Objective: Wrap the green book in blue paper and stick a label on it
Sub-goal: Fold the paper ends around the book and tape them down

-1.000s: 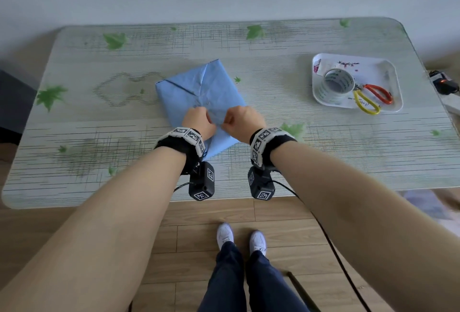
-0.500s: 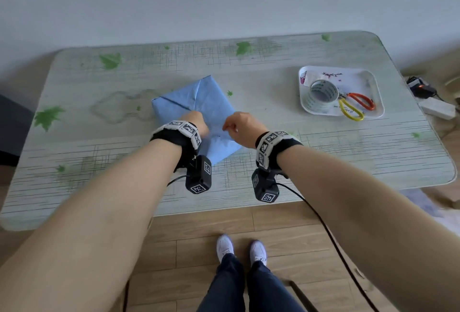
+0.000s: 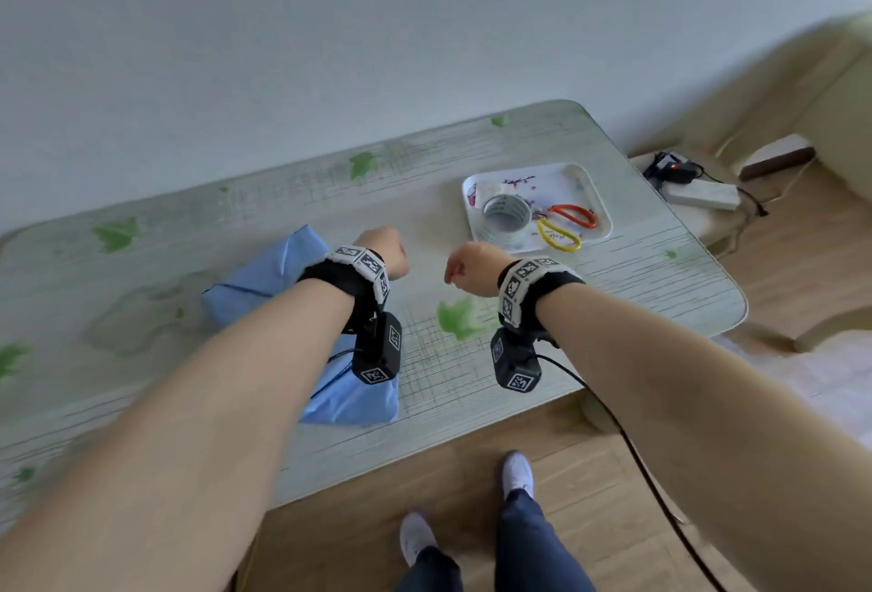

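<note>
Head view: tray holds tape roll and scissors; left hand and right hand curled, empty.

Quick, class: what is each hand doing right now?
Left hand: closed, fingers curled, holding nothing.
Right hand: closed, fingers curled, holding nothing.
</note>
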### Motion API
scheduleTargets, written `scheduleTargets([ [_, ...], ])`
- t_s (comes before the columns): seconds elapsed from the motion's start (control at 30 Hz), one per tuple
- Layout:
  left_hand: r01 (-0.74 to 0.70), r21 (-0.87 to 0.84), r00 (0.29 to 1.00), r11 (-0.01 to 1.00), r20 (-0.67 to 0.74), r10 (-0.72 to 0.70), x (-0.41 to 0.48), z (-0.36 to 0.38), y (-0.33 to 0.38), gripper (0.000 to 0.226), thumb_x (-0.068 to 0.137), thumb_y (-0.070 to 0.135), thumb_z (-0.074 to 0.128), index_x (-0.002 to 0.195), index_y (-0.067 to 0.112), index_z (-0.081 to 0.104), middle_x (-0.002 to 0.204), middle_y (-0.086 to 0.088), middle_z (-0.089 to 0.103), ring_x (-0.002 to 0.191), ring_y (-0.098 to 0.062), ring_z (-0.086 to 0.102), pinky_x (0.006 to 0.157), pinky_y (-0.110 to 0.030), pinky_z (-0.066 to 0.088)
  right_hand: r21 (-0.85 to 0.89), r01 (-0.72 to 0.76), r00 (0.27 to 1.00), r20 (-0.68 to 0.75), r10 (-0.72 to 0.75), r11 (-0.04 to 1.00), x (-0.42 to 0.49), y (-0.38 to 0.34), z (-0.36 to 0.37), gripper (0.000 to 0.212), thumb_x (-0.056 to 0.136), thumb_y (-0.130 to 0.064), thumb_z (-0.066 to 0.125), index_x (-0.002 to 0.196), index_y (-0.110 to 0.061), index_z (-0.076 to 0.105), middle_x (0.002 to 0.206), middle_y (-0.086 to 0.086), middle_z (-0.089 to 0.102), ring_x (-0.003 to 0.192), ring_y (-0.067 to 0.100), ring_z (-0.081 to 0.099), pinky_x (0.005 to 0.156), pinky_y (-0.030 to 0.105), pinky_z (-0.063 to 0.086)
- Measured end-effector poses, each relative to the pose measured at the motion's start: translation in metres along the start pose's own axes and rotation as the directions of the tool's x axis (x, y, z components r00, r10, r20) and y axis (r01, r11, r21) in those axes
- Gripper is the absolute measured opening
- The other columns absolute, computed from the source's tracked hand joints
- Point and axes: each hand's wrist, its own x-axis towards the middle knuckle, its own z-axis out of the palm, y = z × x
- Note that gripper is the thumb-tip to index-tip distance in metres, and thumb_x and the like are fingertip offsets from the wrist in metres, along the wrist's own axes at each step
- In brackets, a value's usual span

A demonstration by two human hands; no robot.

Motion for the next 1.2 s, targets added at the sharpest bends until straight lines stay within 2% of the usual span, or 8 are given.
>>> scheduleTargets([
  [0.17,-0.038,-0.051,0.999,0.998,-0.023,0.037,0.0,0.014,0.002,0.021,0.086,0.01,0.056,0.098,0.008,0.074,0.103,-0.012,0.072,0.096,-0.029,0.066,0.088,-0.032,0.052,-0.025,-0.066,0.998,-0.008,0.065,0.998,-0.007,0.016,0.009,0.03,0.09,-0.011,0.046,0.101,-0.019,0.073,0.112,0.002,0.068,0.102,0.023,0.062,0.083,0.024,0.044],
  [0.4,-0.086,-0.05,0.991,0.995,-0.103,0.08,-0.012,0.034,-0.015,0.026,0.085,0.003,0.052,0.1,0.013,0.07,0.111,-0.007,0.066,0.102,-0.027,0.061,0.088,-0.031,0.048,-0.012,-0.13,0.96,-0.25,0.123,0.991,-0.002,0.011,0.027,0.028,0.085,-0.005,0.05,0.11,-0.016,0.056,0.115,0.006,0.059,0.105,0.026,0.057,0.081,0.032,0.045],
  [0.63,-0.163,0.04,0.986,0.986,-0.038,0.165,-0.023,0.066,-0.012,0.033,0.081,0.002,0.057,0.114,0.006,0.057,0.125,-0.012,0.048,0.113,-0.029,0.051,0.095,-0.035,0.045,0.073,-0.088,0.988,-0.12,0.097,0.993,0.002,0.011,0.043,0.063,0.082,-0.001,0.055,0.14,-0.012,0.034,0.14,0.008,0.039,0.125,0.028,0.042,0.101,0.038,0.04],
  [0.73,-0.137,0.079,0.989,0.987,-0.042,0.14,-0.028,0.073,-0.021,0.031,0.079,0.002,0.058,0.11,0.006,0.057,0.12,-0.013,0.053,0.111,-0.029,0.052,0.091,-0.034,0.046,0.131,-0.055,0.995,-0.078,0.066,0.99,0.007,0.0,0.058,0.049,0.087,-0.012,0.057,0.134,-0.012,0.044,0.135,0.009,0.051,0.123,0.027,0.048,0.102,0.038,0.041],
  [0.9,-0.076,0.106,0.997,0.991,0.002,0.077,-0.037,0.076,-0.019,0.026,0.082,0.006,0.055,0.108,0.009,0.058,0.112,-0.009,0.059,0.104,-0.029,0.057,0.086,-0.034,0.05,0.187,-0.058,0.987,-0.138,0.084,0.981,0.004,-0.001,0.069,0.018,0.09,-0.02,0.058,0.104,-0.014,0.069,0.103,0.008,0.07,0.095,0.026,0.065,0.085,0.037,0.053],
  [1.03,-0.059,0.153,0.998,0.986,0.027,0.056,-0.045,0.075,-0.017,0.011,0.083,0.019,0.054,0.082,0.01,0.06,0.085,-0.007,0.06,0.082,-0.027,0.058,0.071,-0.03,0.05,0.282,0.003,0.967,-0.245,0.069,0.959,0.0,-0.004,0.072,0.017,0.09,-0.02,0.053,0.097,-0.016,0.068,0.096,0.006,0.07,0.09,0.028,0.063,0.081,0.04,0.053],
  [1.13,-0.043,0.113,0.999,0.993,0.025,0.041,-0.049,0.071,-0.013,0.026,0.086,0.026,0.052,0.063,0.014,0.048,0.072,-0.005,0.054,0.074,-0.028,0.055,0.064,-0.03,0.044,0.256,0.091,0.946,-0.323,-0.003,0.962,-0.003,-0.008,0.064,0.017,0.091,-0.016,0.05,0.099,-0.013,0.065,0.095,0.01,0.067,0.089,0.03,0.06,0.077,0.036,0.049],
  [1.2,-0.022,0.076,0.999,0.997,0.044,0.018,-0.052,0.068,-0.01,0.022,0.089,0.025,0.048,0.075,0.012,0.056,0.078,-0.009,0.058,0.081,-0.031,0.058,0.067,-0.032,0.044,0.183,0.114,0.935,-0.353,-0.042,0.976,-0.006,-0.009,0.055,0.019,0.094,-0.017,0.047,0.102,-0.012,0.063,0.096,0.011,0.065,0.088,0.03,0.059,0.07,0.033,0.044],
])
